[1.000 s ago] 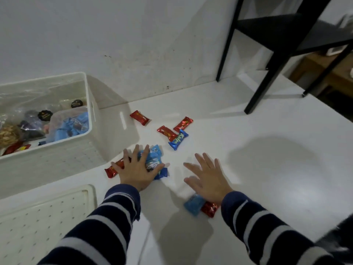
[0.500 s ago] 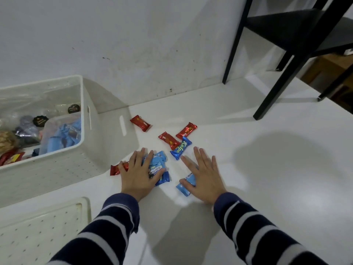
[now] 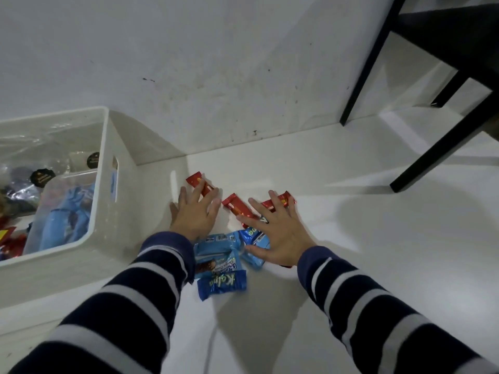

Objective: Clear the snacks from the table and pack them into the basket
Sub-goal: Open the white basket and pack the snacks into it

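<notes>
Both hands flat, fingers spread — left hand and right hand on wrappers. Rake them together (no strays), then scoop toward basket.

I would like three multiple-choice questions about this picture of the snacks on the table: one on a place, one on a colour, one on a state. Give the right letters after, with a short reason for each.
1. Where does the white plastic basket stand relative to the left hand?
A. To its left
B. To its right
C. Behind the black chair

2. What colour is the "Kalpa" wrapped snack nearest the camera?
A. Red
B. Blue
C. Green

3. How is the right hand posed?
A. Closed in a fist
B. Lifted and holding a snack
C. Flat, fingers spread over snacks

Answers:
1. A: the basket stands at the left edge, beside the left hand.
2. B: its wrapper is blue with light lettering.
3. C: the palm faces down on the white table, over red and blue wrappers.
</notes>
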`<state>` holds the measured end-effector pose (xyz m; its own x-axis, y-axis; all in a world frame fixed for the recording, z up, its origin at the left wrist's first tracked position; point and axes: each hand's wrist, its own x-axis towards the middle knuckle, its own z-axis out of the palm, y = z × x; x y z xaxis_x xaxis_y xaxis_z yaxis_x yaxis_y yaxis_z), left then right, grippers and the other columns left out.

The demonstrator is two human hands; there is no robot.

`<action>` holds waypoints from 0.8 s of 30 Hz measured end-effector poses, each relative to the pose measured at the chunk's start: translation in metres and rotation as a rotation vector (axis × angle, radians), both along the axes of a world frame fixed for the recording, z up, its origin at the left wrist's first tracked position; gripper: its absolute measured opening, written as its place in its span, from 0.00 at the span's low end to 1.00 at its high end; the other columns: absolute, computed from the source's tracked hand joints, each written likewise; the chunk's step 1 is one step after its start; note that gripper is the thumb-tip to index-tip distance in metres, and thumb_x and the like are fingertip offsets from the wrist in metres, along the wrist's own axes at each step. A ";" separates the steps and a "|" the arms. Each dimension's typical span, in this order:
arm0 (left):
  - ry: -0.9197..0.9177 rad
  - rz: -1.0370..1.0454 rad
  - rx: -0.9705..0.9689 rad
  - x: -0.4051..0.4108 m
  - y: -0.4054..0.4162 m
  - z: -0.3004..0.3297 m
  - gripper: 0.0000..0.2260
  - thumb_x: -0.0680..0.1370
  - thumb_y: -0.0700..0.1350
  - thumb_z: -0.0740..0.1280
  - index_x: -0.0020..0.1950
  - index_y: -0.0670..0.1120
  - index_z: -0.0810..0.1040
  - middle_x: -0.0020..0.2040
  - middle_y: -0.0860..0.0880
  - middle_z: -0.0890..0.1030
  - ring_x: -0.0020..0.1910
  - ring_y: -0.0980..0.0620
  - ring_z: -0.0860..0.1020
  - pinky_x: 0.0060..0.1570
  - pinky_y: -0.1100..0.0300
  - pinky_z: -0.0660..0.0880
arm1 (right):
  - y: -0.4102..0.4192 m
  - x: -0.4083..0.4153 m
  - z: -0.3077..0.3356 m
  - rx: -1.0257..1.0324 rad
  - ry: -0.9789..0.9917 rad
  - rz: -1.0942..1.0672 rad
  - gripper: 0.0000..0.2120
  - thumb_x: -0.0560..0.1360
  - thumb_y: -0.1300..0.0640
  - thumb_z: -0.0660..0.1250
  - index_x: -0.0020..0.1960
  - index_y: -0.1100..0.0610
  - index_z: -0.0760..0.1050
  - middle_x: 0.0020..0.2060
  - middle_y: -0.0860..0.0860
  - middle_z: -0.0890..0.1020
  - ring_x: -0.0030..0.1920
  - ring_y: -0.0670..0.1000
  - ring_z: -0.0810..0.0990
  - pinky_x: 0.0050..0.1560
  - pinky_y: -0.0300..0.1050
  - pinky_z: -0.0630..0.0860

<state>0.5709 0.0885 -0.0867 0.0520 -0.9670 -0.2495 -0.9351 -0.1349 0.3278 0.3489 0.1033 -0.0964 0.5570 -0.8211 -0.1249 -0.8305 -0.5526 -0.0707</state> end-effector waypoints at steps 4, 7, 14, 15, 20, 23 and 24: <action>0.040 -0.004 -0.031 0.005 0.016 -0.004 0.22 0.81 0.59 0.46 0.75 0.58 0.60 0.79 0.55 0.46 0.77 0.46 0.46 0.73 0.36 0.45 | 0.003 0.001 0.002 -0.009 -0.024 -0.049 0.34 0.70 0.29 0.47 0.74 0.39 0.56 0.75 0.45 0.61 0.76 0.60 0.52 0.72 0.68 0.44; -0.016 -0.037 0.002 0.008 0.044 0.003 0.27 0.77 0.67 0.45 0.75 0.62 0.56 0.78 0.57 0.46 0.77 0.45 0.44 0.70 0.33 0.37 | 0.007 0.001 0.001 -0.011 -0.067 -0.081 0.33 0.71 0.29 0.48 0.73 0.39 0.59 0.74 0.44 0.63 0.74 0.58 0.56 0.73 0.66 0.48; -0.203 -0.237 -0.041 0.011 0.115 -0.005 0.43 0.62 0.82 0.43 0.74 0.67 0.38 0.79 0.51 0.41 0.77 0.40 0.45 0.69 0.31 0.46 | 0.038 0.007 -0.005 0.025 -0.112 -0.191 0.42 0.66 0.21 0.44 0.74 0.40 0.58 0.76 0.44 0.59 0.76 0.58 0.53 0.73 0.66 0.47; -0.212 -0.240 -0.082 0.008 0.122 -0.009 0.42 0.64 0.81 0.46 0.75 0.67 0.43 0.79 0.49 0.46 0.77 0.39 0.49 0.69 0.32 0.50 | 0.044 0.008 -0.006 -0.009 -0.120 -0.199 0.40 0.66 0.22 0.47 0.72 0.40 0.61 0.74 0.44 0.62 0.75 0.58 0.57 0.72 0.66 0.50; -0.166 -0.053 -0.308 -0.013 0.143 -0.018 0.29 0.69 0.70 0.60 0.65 0.57 0.74 0.66 0.49 0.73 0.55 0.46 0.74 0.48 0.50 0.71 | 0.066 0.013 -0.012 -0.242 -0.229 -0.226 0.22 0.66 0.34 0.61 0.55 0.42 0.76 0.56 0.42 0.78 0.54 0.55 0.75 0.49 0.53 0.70; -0.120 -0.063 -0.386 -0.015 0.144 -0.017 0.23 0.68 0.62 0.67 0.59 0.53 0.78 0.58 0.50 0.77 0.45 0.47 0.77 0.35 0.55 0.74 | 0.072 0.015 -0.014 -0.293 -0.228 -0.211 0.18 0.67 0.37 0.62 0.50 0.45 0.77 0.48 0.45 0.79 0.44 0.54 0.77 0.37 0.46 0.72; -0.122 -0.079 -0.381 -0.013 0.145 -0.018 0.22 0.67 0.60 0.70 0.58 0.51 0.79 0.57 0.49 0.77 0.44 0.47 0.77 0.33 0.55 0.74 | 0.074 0.015 -0.014 -0.292 -0.223 -0.205 0.17 0.68 0.37 0.61 0.49 0.46 0.77 0.45 0.46 0.79 0.41 0.54 0.77 0.34 0.45 0.73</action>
<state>0.5576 0.2335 -0.1042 -0.0193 -0.9913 0.1305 -0.9728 0.0488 0.2267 0.3641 0.1770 -0.1104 0.3653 -0.9007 0.2351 -0.9074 -0.4009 -0.1262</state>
